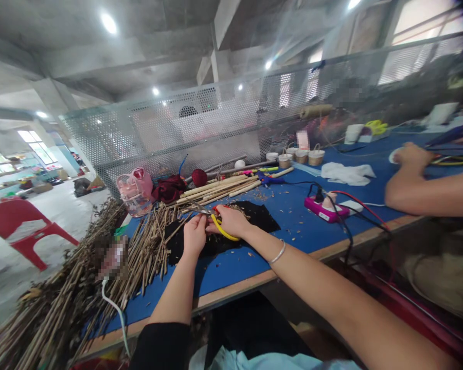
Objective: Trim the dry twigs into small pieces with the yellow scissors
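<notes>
My right hand [231, 221] is closed on yellow-handled scissors [224, 231], whose blades point up and left over a black cloth [260, 216]. Beside it, my left hand [195, 234] is pinched at the blades, by a thin stick; what exactly its fingers hold is too small to make out. Dry brown sticks [146, 252] lie in a large pile left of my hands, some of them reaching the cloth. Small chips are scattered on the cloth and the blue table [289, 234].
Peeled sticks [219, 187], a blue glue gun [270, 179] and a purple power strip [326, 209] with cables lie on the table. A pink basket [135, 192] stands at left. Another person's arm [432, 190] rests at right. Perforated metal panels [170, 136] stand behind.
</notes>
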`<state>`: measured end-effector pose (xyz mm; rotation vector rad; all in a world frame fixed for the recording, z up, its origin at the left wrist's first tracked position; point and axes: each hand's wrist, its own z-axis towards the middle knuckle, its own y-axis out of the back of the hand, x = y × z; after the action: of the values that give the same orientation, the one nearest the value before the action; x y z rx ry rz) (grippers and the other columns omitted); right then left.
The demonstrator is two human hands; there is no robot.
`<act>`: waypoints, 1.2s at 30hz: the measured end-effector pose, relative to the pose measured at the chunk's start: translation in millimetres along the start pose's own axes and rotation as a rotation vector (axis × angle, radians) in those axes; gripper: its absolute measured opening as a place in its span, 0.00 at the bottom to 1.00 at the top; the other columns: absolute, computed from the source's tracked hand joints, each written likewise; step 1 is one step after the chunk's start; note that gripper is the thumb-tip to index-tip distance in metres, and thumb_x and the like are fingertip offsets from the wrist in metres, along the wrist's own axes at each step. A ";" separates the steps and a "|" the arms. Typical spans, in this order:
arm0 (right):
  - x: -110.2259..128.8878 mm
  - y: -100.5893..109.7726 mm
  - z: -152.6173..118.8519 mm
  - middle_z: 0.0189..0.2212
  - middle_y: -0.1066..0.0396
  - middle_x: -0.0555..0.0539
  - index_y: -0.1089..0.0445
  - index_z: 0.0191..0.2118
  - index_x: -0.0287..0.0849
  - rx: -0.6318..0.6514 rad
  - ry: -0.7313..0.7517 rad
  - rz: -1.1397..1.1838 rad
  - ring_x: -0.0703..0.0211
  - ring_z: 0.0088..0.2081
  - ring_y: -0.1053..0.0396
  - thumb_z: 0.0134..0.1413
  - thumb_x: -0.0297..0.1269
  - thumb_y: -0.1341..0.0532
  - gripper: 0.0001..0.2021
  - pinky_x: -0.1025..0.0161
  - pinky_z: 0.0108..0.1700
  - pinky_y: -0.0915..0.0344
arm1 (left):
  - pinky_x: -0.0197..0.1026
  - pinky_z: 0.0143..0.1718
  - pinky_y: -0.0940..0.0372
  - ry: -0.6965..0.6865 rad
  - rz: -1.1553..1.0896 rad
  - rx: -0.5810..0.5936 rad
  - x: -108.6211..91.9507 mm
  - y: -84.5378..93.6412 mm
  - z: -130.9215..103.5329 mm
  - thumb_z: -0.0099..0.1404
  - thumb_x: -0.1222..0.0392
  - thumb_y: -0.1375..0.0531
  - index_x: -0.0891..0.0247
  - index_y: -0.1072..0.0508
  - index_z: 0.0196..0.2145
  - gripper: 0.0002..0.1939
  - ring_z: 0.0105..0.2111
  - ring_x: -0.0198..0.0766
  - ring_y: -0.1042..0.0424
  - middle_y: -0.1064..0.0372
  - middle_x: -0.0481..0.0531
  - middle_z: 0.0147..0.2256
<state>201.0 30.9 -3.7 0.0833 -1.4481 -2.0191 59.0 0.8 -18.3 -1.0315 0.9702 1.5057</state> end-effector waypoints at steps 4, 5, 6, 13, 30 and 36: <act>0.4 1.2 -0.6 0.32 0.29 0.44 0.41 0.39 0.42 0.002 -0.006 0.017 0.52 0.35 0.30 0.40 0.65 0.45 0.30 0.65 0.32 0.44 | 0.34 0.20 0.38 0.002 0.004 0.003 0.0 -1.0 -0.6 0.57 0.51 0.46 0.68 0.26 0.32 0.16 0.18 0.32 0.35 0.30 0.51 0.22; 1.2 1.5 -0.8 0.31 0.29 0.45 0.41 0.39 0.42 0.005 -0.019 0.013 0.52 0.34 0.30 0.40 0.65 0.45 0.30 0.65 0.31 0.44 | 0.34 0.20 0.38 0.007 -0.001 0.002 0.0 -1.0 -0.7 0.57 0.51 0.46 0.68 0.27 0.32 0.17 0.18 0.32 0.35 0.29 0.51 0.22; 2.2 1.7 -1.0 0.30 0.29 0.45 0.41 0.38 0.42 0.008 -0.032 0.007 0.52 0.34 0.30 0.40 0.65 0.45 0.30 0.65 0.31 0.45 | 0.34 0.20 0.38 0.008 -0.004 -0.002 0.1 -1.0 -0.8 0.58 0.51 0.46 0.68 0.27 0.33 0.17 0.18 0.32 0.35 0.29 0.51 0.23; 7.6 2.3 -2.1 0.31 0.29 0.45 0.39 0.38 0.43 0.025 -0.095 0.001 0.52 0.35 0.30 0.39 0.66 0.45 0.30 0.65 0.32 0.44 | 0.33 0.22 0.38 -0.057 0.100 -0.076 -0.8 0.5 -0.7 0.59 0.52 0.47 0.66 0.26 0.32 0.16 0.21 0.32 0.33 0.28 0.51 0.26; 6.8 3.8 -1.4 0.32 0.28 0.43 0.38 0.39 0.42 0.044 -0.092 -0.076 0.50 0.36 0.29 0.40 0.66 0.46 0.30 0.64 0.33 0.42 | 0.33 0.23 0.37 0.032 0.012 -0.141 -10.0 0.6 -0.7 0.55 0.54 0.43 0.66 0.26 0.36 0.15 0.23 0.34 0.31 0.27 0.51 0.26; 5.4 1.0 -2.2 0.32 0.28 0.43 0.41 0.41 0.42 0.043 -0.052 -0.067 0.51 0.35 0.29 0.41 0.66 0.48 0.31 0.63 0.33 0.43 | 0.35 0.30 0.35 -0.008 0.072 -0.142 -10.4 2.3 -1.3 0.53 0.55 0.40 0.66 0.24 0.33 0.14 0.28 0.37 0.29 0.26 0.52 0.28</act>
<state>198.1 26.0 -2.0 0.0991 -1.5404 -2.0579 58.0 -3.9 -8.6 -1.1002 0.9135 1.6557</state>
